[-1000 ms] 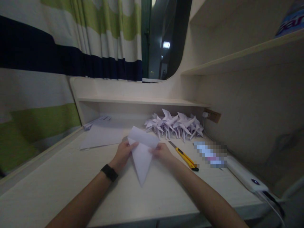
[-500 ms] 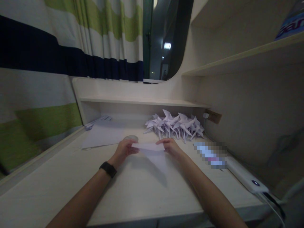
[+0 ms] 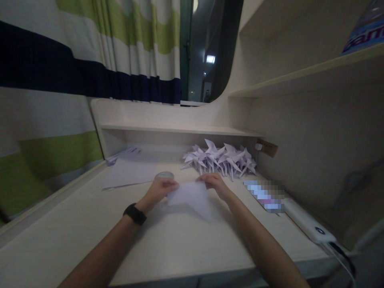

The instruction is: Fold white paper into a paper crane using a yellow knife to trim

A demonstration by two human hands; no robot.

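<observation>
Both hands grip one folded white paper (image 3: 192,198) just above the worktop (image 3: 168,244): the left hand (image 3: 159,189) pinches its 10 o'clock corner, the right hand (image 3: 214,183) its 1 o'clock corner, fingers closed on it. At 12 o'clock behind them lies a heap of folded paper cranes (image 3: 220,158). A roll of tape (image 3: 164,175) peeks out beyond the left hand, partly hidden. Loose sheets (image 3: 129,170) lie at 10 o'clock. At 3 o'clock sits a blurred-out object, then probably a white power bank (image 3: 309,226).
</observation>
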